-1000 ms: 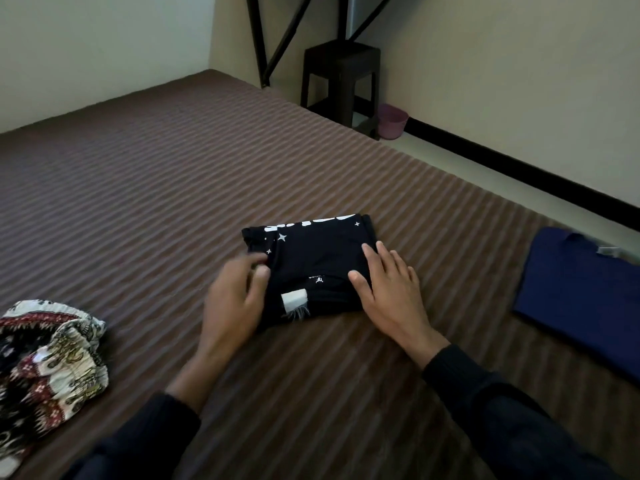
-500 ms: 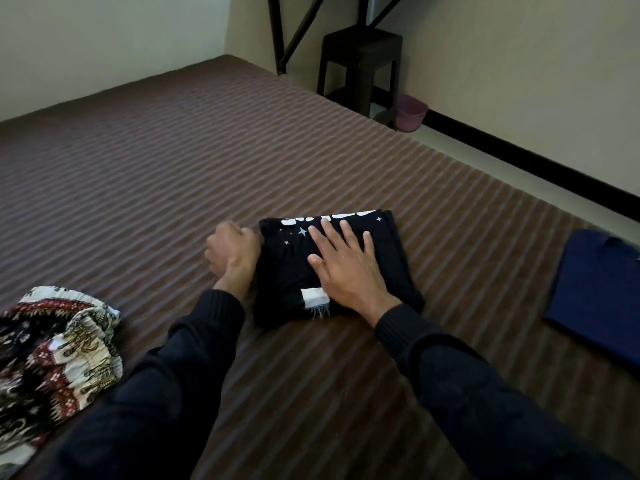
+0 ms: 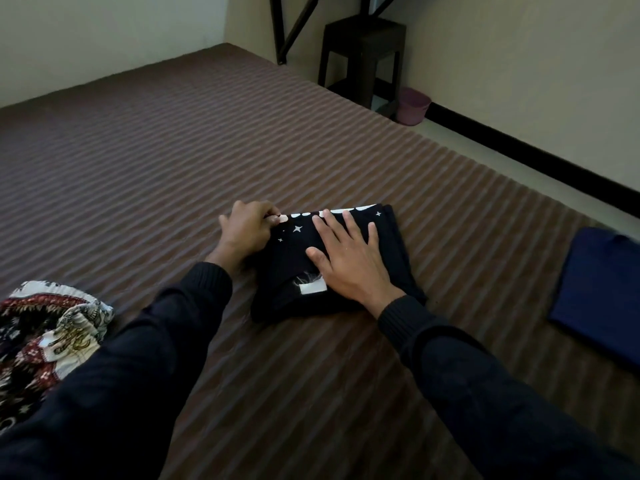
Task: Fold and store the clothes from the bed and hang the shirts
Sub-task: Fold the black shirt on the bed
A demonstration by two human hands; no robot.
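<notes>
A folded black garment (image 3: 294, 258) with white stars and lettering lies in the middle of the striped brown bed (image 3: 173, 161). A white label shows near its front edge. My right hand (image 3: 349, 258) lies flat on top of it with fingers spread. My left hand (image 3: 247, 226) pinches the garment's far left corner with curled fingers. A patterned red, white and black cloth (image 3: 45, 327) lies bunched at the left. A folded dark blue garment (image 3: 602, 292) lies at the right edge of the bed.
A dark stool (image 3: 363, 60) stands past the bed's far corner by the wall, with a small purple bucket (image 3: 412, 105) beside it on the floor. A black metal frame (image 3: 294, 26) leans in the corner. The bed's right edge runs along a pale floor strip.
My left hand has moved from the garment's left side up to its far left corner and now pinches it. My right hand stays flat on top, shifted slightly right.
</notes>
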